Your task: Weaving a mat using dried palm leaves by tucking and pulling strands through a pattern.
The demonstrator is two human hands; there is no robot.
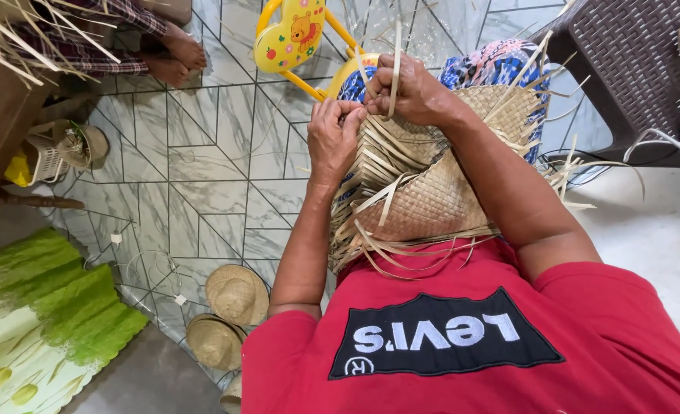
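A half-woven straw mat or hat piece [432, 192] of pale palm strips lies across my lap, loose strip ends sticking out on all sides. My left hand [332, 134] pinches strips at the piece's upper left edge. My right hand [409, 88] grips an upright straw strip [395, 69] at the top edge, right beside the left hand. I wear a red shirt and a blue patterned cloth under the weave.
Two finished straw hats [236, 294] [215, 341] lie on the tiled floor at lower left. A yellow child's chair [290, 34] stands ahead. Another person's bare feet [175, 57] are at top left, a dark wicker chair [624, 61] at right, a green cloth [49, 307] at left.
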